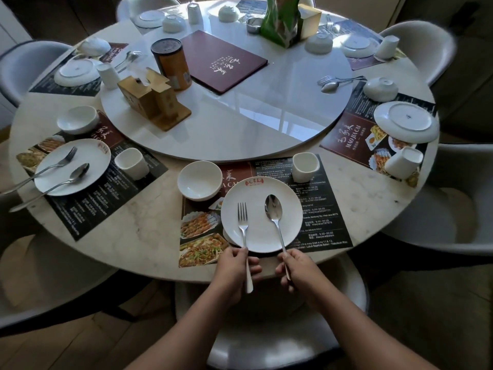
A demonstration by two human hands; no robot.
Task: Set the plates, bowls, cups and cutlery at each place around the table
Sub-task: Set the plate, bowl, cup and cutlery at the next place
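A white plate (260,188) lies upright on the placemat (322,209) at the near edge of the round table. My left hand (234,273) grips a fork (242,217) by its handle, tines resting on the plate's left half. My right hand (300,271) holds a spoon (273,209) by its handle, bowl resting on the plate's right half. An upright white bowl (199,180) stands left of the plate, an upright white cup (305,166) behind it to the right.
The place at the left has a plate (88,156) with fork and spoon, a bowl (78,120) and a cup (131,162). Other places hold upside-down plates, bowls and cups. The turntable (240,124) carries a menu (222,60), a can (170,65), a wooden holder (153,101) and a loose fork and spoon (333,82).
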